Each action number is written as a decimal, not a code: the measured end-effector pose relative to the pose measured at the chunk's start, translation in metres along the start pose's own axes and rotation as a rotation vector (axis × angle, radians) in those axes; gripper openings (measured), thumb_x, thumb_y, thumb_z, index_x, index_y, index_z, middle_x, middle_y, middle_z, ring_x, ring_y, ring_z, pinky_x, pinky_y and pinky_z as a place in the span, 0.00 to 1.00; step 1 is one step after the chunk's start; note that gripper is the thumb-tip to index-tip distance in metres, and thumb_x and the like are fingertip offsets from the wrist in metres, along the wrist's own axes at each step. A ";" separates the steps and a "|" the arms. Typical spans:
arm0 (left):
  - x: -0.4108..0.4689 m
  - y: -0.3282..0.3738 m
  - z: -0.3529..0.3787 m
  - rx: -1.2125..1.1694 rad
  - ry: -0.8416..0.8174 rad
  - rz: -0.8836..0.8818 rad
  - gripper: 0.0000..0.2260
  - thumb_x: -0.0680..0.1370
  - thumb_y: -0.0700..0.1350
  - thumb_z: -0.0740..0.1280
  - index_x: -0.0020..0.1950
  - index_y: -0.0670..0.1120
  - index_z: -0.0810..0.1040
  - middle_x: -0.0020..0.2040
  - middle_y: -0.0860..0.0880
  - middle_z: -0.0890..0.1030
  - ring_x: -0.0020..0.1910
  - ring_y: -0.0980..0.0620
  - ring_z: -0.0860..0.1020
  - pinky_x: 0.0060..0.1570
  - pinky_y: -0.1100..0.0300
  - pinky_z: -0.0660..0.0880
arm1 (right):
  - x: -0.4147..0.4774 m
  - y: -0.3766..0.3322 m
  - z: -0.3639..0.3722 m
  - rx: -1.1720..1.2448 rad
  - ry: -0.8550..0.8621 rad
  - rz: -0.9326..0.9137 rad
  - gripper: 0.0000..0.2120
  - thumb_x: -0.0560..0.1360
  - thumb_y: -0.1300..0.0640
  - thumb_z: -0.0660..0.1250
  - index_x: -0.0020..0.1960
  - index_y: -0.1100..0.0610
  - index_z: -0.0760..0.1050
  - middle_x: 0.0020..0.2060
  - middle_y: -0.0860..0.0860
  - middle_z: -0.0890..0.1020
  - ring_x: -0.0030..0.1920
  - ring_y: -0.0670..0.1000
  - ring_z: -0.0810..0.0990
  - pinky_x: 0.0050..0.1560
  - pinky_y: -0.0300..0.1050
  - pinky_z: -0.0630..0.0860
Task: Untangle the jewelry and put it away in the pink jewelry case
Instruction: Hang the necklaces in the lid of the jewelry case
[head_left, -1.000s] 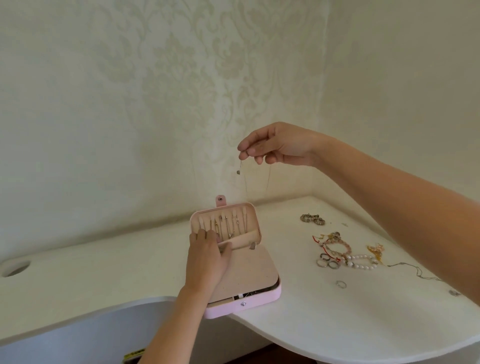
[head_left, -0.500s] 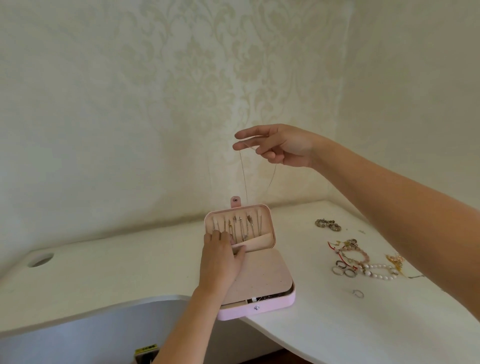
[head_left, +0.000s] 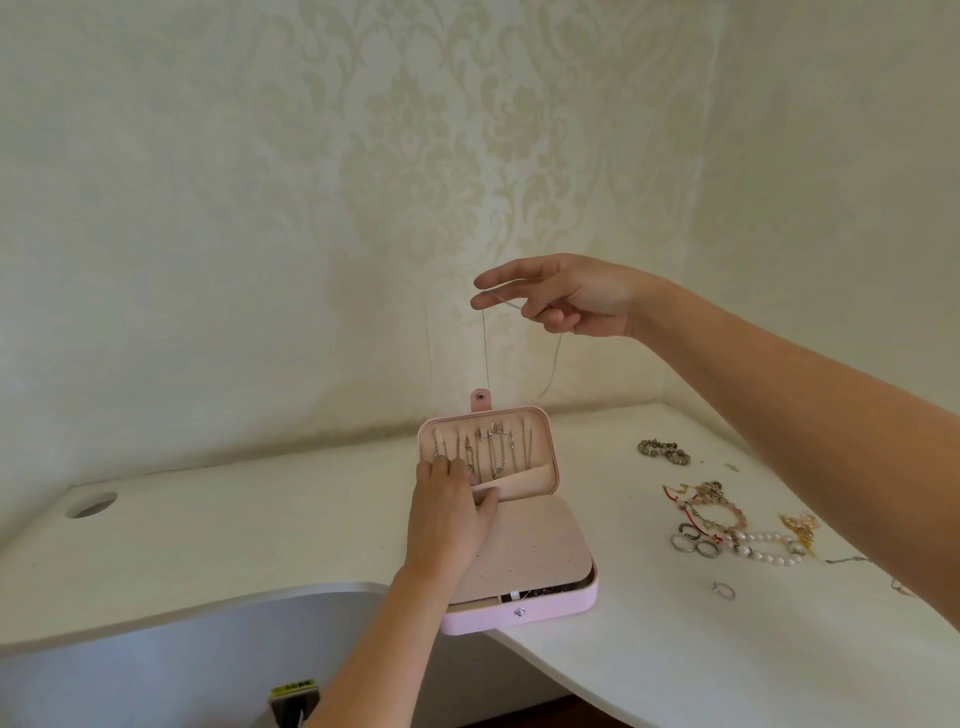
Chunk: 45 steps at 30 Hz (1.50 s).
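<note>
chain: thin silver chain necklace (head_left: 484, 343) hangs in two strands from right hand (head_left: 576, 296); long axis vertical; lower part fades out near the lid's top edge, ends not visible
case: pink jewelry case (head_left: 519, 618) open at front edge of white desk (head_left: 260, 545); lid (head_left: 543, 441) upright, row of necklaces already hung inside it
key relation: chain sits directly above the lid, just right of snap tab (head_left: 480, 400); my read: next move is down and toward the person, onto a free spot at the lid's right
right hand: two fingers straight, the rest curled; chain draped over one straight finger, caught at the curled ones
left hand (head_left: 449, 525): fingers flat on lid lining, thumb at pocket edge; grips nothing visible; nearer to the lid's hanging row
rest: tangled bracelets and rings (head_left: 727, 525) right of case, well apart from both hands
</note>
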<state>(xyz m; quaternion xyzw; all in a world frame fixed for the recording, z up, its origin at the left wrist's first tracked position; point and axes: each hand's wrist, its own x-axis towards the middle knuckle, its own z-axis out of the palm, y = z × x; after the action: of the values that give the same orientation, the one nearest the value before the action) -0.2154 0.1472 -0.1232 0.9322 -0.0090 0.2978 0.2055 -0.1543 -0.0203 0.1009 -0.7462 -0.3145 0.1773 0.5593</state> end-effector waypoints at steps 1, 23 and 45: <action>0.000 0.000 0.000 -0.002 0.001 -0.001 0.14 0.76 0.53 0.66 0.51 0.43 0.76 0.52 0.47 0.74 0.56 0.48 0.69 0.48 0.61 0.68 | 0.000 0.000 -0.001 -0.006 -0.004 0.004 0.24 0.73 0.76 0.54 0.59 0.55 0.76 0.58 0.53 0.81 0.25 0.43 0.62 0.23 0.32 0.58; 0.001 -0.003 0.003 -0.005 0.032 0.015 0.14 0.75 0.53 0.67 0.49 0.42 0.76 0.50 0.46 0.75 0.54 0.47 0.70 0.48 0.60 0.69 | 0.001 0.003 -0.004 0.050 -0.069 0.109 0.31 0.74 0.76 0.54 0.70 0.52 0.67 0.63 0.54 0.78 0.24 0.42 0.65 0.20 0.30 0.60; 0.000 -0.003 0.001 -0.029 0.025 0.013 0.14 0.76 0.53 0.66 0.49 0.43 0.76 0.51 0.47 0.75 0.55 0.49 0.69 0.48 0.61 0.69 | 0.012 0.008 0.009 -0.786 -0.044 0.091 0.15 0.74 0.70 0.64 0.57 0.57 0.78 0.44 0.53 0.85 0.27 0.43 0.75 0.29 0.33 0.71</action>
<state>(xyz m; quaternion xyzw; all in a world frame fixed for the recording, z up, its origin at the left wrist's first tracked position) -0.2145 0.1495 -0.1254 0.9252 -0.0169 0.3107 0.2173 -0.1488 -0.0073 0.0913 -0.9127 -0.3369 0.0841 0.2156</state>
